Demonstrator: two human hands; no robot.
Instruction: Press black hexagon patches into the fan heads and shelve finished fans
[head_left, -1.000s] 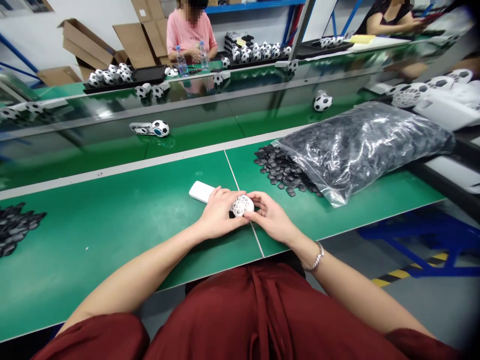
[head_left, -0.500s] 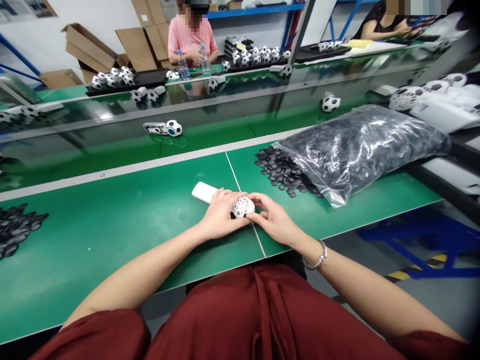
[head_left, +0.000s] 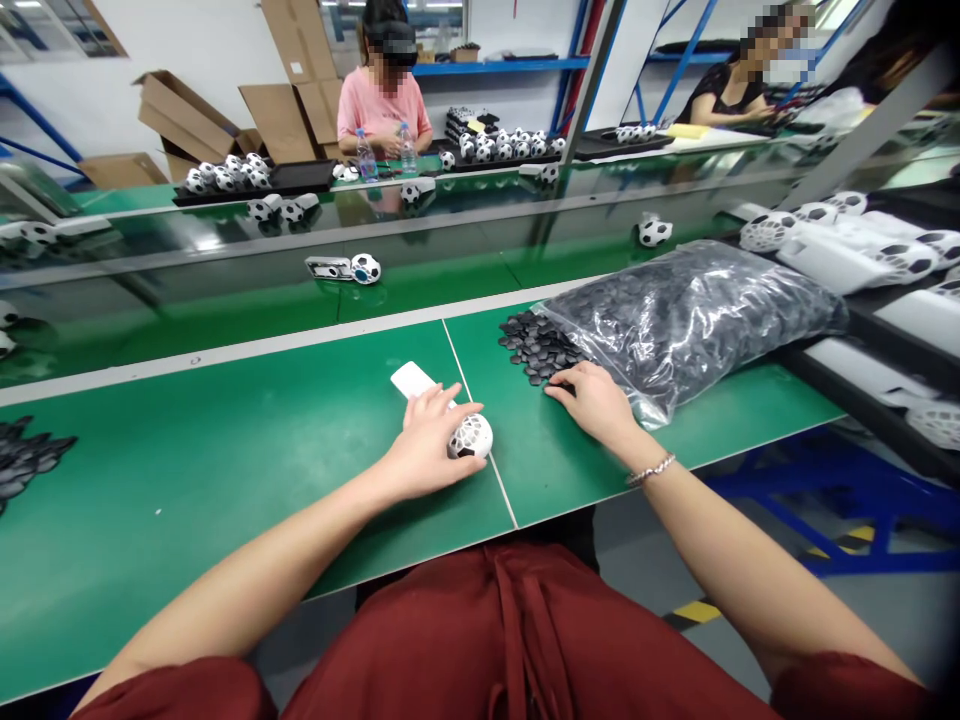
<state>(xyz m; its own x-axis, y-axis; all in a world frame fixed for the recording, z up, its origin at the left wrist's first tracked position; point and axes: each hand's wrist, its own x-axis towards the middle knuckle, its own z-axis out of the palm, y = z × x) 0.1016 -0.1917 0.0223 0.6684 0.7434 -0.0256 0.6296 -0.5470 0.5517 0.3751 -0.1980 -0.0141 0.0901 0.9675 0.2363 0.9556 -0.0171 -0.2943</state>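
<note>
A white football-shaped shell with open cells lies on the green bench, and a flat white handle sticks out from it to the upper left. My left hand curls round the shell, thumb at its near side and fingers over its far side. One black patch shows low on the shell. To the right, my right hand is at the near edge of a pile of small black pentagon pieces, thumb and fingertips pinched on a dark piece there. Its other fingers are folded.
A clear plastic bag of black pieces lies behind my right hand. More black pieces are at far left. Trays with white ball parts stand at right. A ball-ended part sits on the belt beyond. Co-workers sit across.
My right hand has left the shell and moved right to the pile of black pieces. My left hand stays on the shell, its fingers spread a little wider. The view has shifted slightly.
</note>
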